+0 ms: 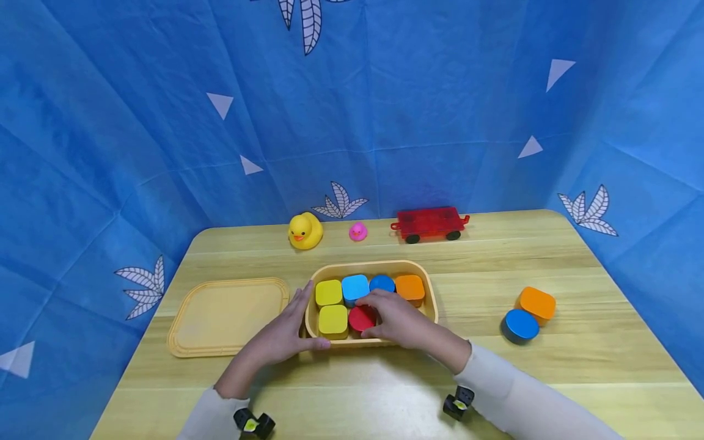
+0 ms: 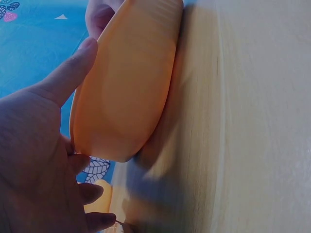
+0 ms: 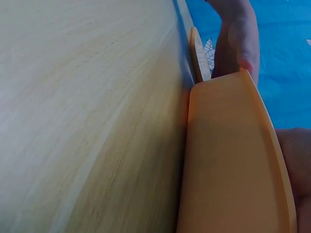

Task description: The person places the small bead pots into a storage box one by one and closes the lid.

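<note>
A shallow tan plastic box (image 1: 432, 293) holds several coloured blocks on the table. My left hand (image 1: 280, 336) spans the box's left end, its thumb along the front rim and its fingers round the far side. Reaching in from the right, my right hand (image 1: 404, 322) pinches a round red block (image 1: 360, 318) at the front of the box. Around it are two yellow blocks (image 1: 332, 319), a light blue block (image 1: 354, 287), a round blue block (image 1: 382, 282) and an orange block (image 1: 410, 286). The left wrist view shows my left thumb against the box's wall (image 2: 131, 82).
A flat tan lid (image 1: 228, 318) lies left of the box. Behind stand a yellow duck (image 1: 305, 232), a small pink duck (image 1: 358, 231) and a red wheeled cart (image 1: 429, 223). At the right are another orange block (image 1: 537, 304) and a round blue one (image 1: 519, 326).
</note>
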Motion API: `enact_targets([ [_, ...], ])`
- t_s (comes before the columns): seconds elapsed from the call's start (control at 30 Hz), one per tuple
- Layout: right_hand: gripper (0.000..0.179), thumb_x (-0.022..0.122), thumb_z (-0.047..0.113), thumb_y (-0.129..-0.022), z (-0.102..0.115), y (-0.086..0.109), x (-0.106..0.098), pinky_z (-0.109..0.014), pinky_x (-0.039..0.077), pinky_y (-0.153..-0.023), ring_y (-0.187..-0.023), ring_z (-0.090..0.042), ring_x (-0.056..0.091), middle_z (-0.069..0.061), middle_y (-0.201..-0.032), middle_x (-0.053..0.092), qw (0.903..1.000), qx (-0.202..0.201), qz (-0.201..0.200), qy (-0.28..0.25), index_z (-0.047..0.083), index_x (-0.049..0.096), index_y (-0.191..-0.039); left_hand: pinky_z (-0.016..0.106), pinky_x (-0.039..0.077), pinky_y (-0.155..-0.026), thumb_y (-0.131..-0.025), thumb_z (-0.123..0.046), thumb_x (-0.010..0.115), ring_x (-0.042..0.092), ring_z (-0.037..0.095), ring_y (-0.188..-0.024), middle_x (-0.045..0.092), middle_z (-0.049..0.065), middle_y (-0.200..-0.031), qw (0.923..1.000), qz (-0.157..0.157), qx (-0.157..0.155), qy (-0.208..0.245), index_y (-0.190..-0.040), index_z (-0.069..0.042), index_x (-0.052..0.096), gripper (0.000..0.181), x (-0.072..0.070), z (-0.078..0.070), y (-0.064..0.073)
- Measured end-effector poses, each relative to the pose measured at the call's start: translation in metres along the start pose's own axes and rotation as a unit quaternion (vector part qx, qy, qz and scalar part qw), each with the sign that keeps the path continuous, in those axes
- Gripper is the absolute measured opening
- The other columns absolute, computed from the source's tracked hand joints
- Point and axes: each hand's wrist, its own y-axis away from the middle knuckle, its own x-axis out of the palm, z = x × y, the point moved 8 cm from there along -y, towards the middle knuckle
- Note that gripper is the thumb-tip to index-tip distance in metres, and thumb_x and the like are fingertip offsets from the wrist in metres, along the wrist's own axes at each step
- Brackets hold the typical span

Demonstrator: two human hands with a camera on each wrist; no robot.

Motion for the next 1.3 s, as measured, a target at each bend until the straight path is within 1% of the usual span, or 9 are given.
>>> enact_targets([
  [0.23, 0.055, 0.089, 0.018, -0.083, 0.001, -0.001, 0.000, -0.049, 0.051, -0.105, -0.121, -0.032, 0.058, -0.011, -0.131, 0.066, 1.0000, 0.006, 0.007, 0.001, 0.005, 0.068, -0.133, 0.066, 0.029, -0.118, -0.083, -0.059, 0.080, 0.007, 0.037, -0.159, 0.003, 0.013, -0.173, 1.0000, -0.001, -0.002, 0.002, -0.167, -0.029, -0.005, 0.123, 0.000, 0.000, 0.000],
  [0.37, 0.055, 0.088, 0.020, -0.084, 0.002, 0.002, -0.002, -0.048, 0.052, -0.102, -0.117, -0.030, 0.060, -0.011, -0.129, 0.066, 1.0000, -0.002, 0.007, 0.000, 0.005, 0.068, -0.133, 0.066, 0.028, -0.119, -0.083, -0.058, 0.081, 0.006, 0.037, -0.159, 0.003, 0.013, -0.173, 1.0000, 0.002, -0.003, 0.006, -0.167, -0.028, -0.005, 0.124, 0.000, -0.001, 0.001],
  [0.53, 0.054, 0.085, 0.024, -0.087, -0.002, 0.012, -0.010, -0.043, 0.055, -0.093, -0.109, -0.025, 0.063, -0.008, -0.123, 0.066, 0.9995, -0.001, 0.006, -0.033, 0.008, 0.067, -0.135, 0.066, 0.027, -0.119, -0.083, -0.057, 0.081, 0.005, 0.036, -0.159, 0.003, 0.013, -0.173, 1.0000, 0.004, -0.004, 0.008, -0.167, -0.028, -0.005, 0.124, 0.000, -0.001, 0.001],
  [0.67, 0.053, 0.082, 0.024, -0.090, -0.006, 0.024, -0.020, -0.044, 0.055, -0.092, -0.113, -0.026, 0.062, -0.007, -0.126, 0.066, 0.9983, 0.002, 0.001, -0.059, 0.010, 0.065, -0.138, 0.066, 0.027, -0.119, -0.083, -0.058, 0.081, 0.004, 0.036, -0.159, 0.003, 0.013, -0.174, 1.0000, 0.003, -0.004, 0.006, -0.167, -0.029, -0.005, 0.124, 0.000, -0.001, 0.001],
  [0.8, 0.054, 0.081, 0.025, -0.091, -0.010, 0.037, -0.034, -0.048, 0.056, -0.092, -0.112, -0.028, 0.062, -0.007, -0.127, 0.066, 0.9979, -0.002, -0.020, -0.061, 0.011, 0.064, -0.139, 0.065, 0.027, -0.119, -0.083, -0.058, 0.081, 0.003, 0.035, -0.159, 0.002, 0.013, -0.174, 1.0000, 0.003, -0.002, 0.009, -0.167, -0.030, -0.006, 0.124, 0.000, 0.000, 0.000],
  [0.93, 0.054, 0.082, 0.027, -0.090, -0.015, 0.051, -0.053, -0.050, 0.056, -0.095, -0.111, -0.029, 0.064, -0.006, -0.125, 0.067, 0.9969, -0.008, -0.058, -0.054, 0.010, 0.065, -0.138, 0.066, 0.026, -0.119, -0.083, -0.057, 0.081, 0.003, 0.035, -0.159, 0.002, 0.013, -0.174, 0.9999, 0.004, -0.002, 0.011, -0.167, -0.031, -0.006, 0.124, 0.001, 0.000, -0.001],
  [1.07, 0.053, 0.083, 0.025, -0.090, -0.024, 0.068, -0.071, -0.049, 0.057, -0.093, -0.109, -0.028, 0.066, -0.004, -0.126, 0.068, 0.9947, -0.002, -0.093, -0.043, 0.010, 0.066, -0.137, 0.066, 0.027, -0.119, -0.083, -0.057, 0.081, 0.004, 0.035, -0.159, 0.002, 0.013, -0.174, 0.9999, 0.003, -0.002, 0.010, -0.167, -0.031, -0.006, 0.124, 0.001, 0.000, -0.001],
  [1.17, 0.053, 0.082, 0.025, -0.090, -0.033, 0.082, -0.081, -0.049, 0.057, -0.093, -0.109, -0.027, 0.066, -0.004, -0.128, 0.068, 0.9938, 0.009, -0.105, -0.036, 0.011, 0.065, -0.138, 0.066, 0.027, -0.119, -0.083, -0.057, 0.081, 0.004, 0.036, -0.159, 0.003, 0.013, -0.174, 1.0000, 0.002, -0.003, 0.009, -0.167, -0.030, -0.006, 0.124, 0.000, -0.001, 0.000],
  [1.3, 0.053, 0.081, 0.026, -0.091, -0.045, 0.098, -0.092, -0.051, 0.056, -0.096, -0.116, -0.026, 0.065, -0.003, -0.132, 0.067, 0.9931, 0.019, -0.113, -0.028, 0.013, 0.064, -0.139, 0.066, 0.027, -0.119, -0.082, -0.058, 0.081, 0.004, 0.036, -0.159, 0.003, 0.014, -0.173, 0.9999, 0.004, -0.006, 0.009, -0.167, -0.029, -0.005, 0.124, 0.000, -0.001, 0.001],
])
